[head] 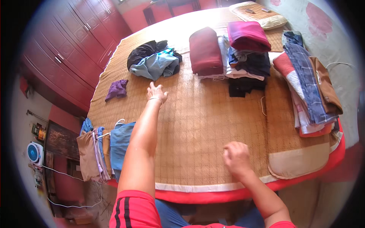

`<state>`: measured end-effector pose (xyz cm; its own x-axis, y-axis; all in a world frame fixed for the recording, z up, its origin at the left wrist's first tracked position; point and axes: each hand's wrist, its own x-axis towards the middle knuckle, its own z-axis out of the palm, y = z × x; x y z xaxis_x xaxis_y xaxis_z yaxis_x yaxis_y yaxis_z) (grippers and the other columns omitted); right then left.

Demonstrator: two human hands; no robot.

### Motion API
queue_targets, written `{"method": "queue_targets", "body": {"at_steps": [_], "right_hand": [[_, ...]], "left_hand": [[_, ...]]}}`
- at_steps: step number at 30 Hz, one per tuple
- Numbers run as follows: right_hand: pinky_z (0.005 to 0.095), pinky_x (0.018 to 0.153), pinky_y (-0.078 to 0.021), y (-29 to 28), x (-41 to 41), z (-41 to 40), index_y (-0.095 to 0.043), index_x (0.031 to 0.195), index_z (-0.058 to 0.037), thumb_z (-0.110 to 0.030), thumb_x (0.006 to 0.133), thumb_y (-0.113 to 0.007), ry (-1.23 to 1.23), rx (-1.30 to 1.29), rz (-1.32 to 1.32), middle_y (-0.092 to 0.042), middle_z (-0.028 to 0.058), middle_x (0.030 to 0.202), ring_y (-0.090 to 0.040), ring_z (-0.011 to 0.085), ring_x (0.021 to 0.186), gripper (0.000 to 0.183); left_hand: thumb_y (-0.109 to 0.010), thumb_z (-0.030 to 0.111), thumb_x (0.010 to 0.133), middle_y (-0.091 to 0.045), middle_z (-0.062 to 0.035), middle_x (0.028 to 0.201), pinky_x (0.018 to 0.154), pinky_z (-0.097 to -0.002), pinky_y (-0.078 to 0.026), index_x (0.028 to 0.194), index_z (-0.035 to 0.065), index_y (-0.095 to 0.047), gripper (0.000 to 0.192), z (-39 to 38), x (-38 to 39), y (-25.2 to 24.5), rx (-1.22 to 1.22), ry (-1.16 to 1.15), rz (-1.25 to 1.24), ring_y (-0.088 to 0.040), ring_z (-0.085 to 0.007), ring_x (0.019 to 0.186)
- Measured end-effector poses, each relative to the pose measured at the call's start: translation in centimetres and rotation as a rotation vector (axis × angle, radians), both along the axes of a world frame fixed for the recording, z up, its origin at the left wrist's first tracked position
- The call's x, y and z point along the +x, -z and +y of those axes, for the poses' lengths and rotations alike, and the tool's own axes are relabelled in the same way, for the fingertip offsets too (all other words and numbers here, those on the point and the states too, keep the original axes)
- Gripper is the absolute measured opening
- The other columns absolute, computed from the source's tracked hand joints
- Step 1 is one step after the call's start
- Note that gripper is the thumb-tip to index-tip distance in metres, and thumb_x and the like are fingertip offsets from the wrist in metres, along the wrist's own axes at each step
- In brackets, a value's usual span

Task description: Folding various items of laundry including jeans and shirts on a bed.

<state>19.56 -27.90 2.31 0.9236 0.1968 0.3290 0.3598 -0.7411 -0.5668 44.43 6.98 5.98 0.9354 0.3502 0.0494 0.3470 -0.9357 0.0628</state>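
Note:
My left hand reaches out over the woven mat on the bed, its fingers apart and nothing held. Just beyond its fingertips lies a loose heap of clothes, with a grey-blue garment in front and a black one behind. Left of the hand is a small crumpled purple cloth. Nearer to me, above the mat's front part, my right hand is loosely curled. No item shows in it, though its palm is turned from view.
Folded clothes stand in stacks: a maroon bundle and a magenta one at the back, plaid cloth at the right, blue denim at the left. A pillow lies far back. Red wardrobes line the left.

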Motion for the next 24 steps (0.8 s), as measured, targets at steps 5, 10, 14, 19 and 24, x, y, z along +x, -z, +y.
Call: {"method": "queue_targets", "body": {"at_steps": [5, 10, 14, 19, 24], "right_hand": [[0.0402, 0.084, -0.0415, 4.2, 5.2, 6.6, -0.058, 0.085, -0.0082, -0.014, 0.075, -0.061, -0.174, -0.004, -0.015, -0.058, 0.0081, 0.09, -0.055, 0.0252, 0.09, 0.012], [0.0379, 0.082, -0.0406, 3.9, 6.4, 7.5, -0.056, 0.083, -0.0088, -0.014, 0.072, -0.063, -0.23, 0.094, -0.032, -0.054, 0.005, 0.086, -0.053, 0.0232, 0.086, 0.014], [0.0375, 0.082, -0.0407, 3.8, 6.7, 7.3, -0.056, 0.082, -0.0087, -0.014, 0.072, -0.063, -0.239, 0.14, -0.027, -0.054, 0.0052, 0.085, -0.053, 0.0228, 0.086, 0.013], [0.0381, 0.083, -0.0422, 4.8, 6.5, 6.5, -0.058, 0.081, -0.0086, -0.015, 0.077, -0.064, -0.213, 0.273, 0.022, -0.058, 0.0062, 0.087, -0.056, 0.0243, 0.087, 0.01], [0.0277, 0.077, -0.0451, 4.9, 6.2, 5.6, -0.057, 0.094, -0.0056, -0.01, 0.085, -0.055, -0.061, 1.045, 0.223, -0.055, 0.0039, 0.086, -0.054, 0.0133, 0.082, 0.01]], "left_hand": [[-0.067, 0.05, 0.078, -0.001, -0.0097, 0.158, 0.113, -0.0545, -0.02, 0.129, 0.0298, -0.055, 0.056, -3.8, 7.3, -0.7, 0.3, 0.196, 0.025, -0.001, -0.0349, 0.145], [-0.047, 0.045, 0.092, -0.033, -0.0102, 0.146, 0.11, -0.0518, -0.024, 0.126, 0.0122, -0.056, 0.049, -0.5, 13.8, 2.3, 0.287, 0.109, -0.066, -0.021, -0.0238, 0.14], [-0.041, 0.027, 0.097, -0.064, -0.0143, 0.091, 0.08, -0.0454, -0.045, 0.085, 0.007, -0.066, 0.035, 0.5, 12.3, 4.2, 0.082, 0.208, -0.609, -0.061, -0.0329, 0.089], [-0.04, 0.023, 0.098, -0.061, -0.0169, 0.077, 0.069, -0.0453, -0.044, 0.073, 0.0047, -0.058, 0.036, -3.4, 1.7, 5.4, -0.427, 0.311, -0.676, -0.058, -0.0366, 0.075], [-0.041, 0.016, 0.098, -0.055, -0.0169, 0.071, 0.064, -0.0426, -0.043, 0.074, 0.0034, -0.054, 0.03, -10.2, -17.5, 6.8, -0.588, 0.527, -0.47, -0.054, -0.0367, 0.07]]}}
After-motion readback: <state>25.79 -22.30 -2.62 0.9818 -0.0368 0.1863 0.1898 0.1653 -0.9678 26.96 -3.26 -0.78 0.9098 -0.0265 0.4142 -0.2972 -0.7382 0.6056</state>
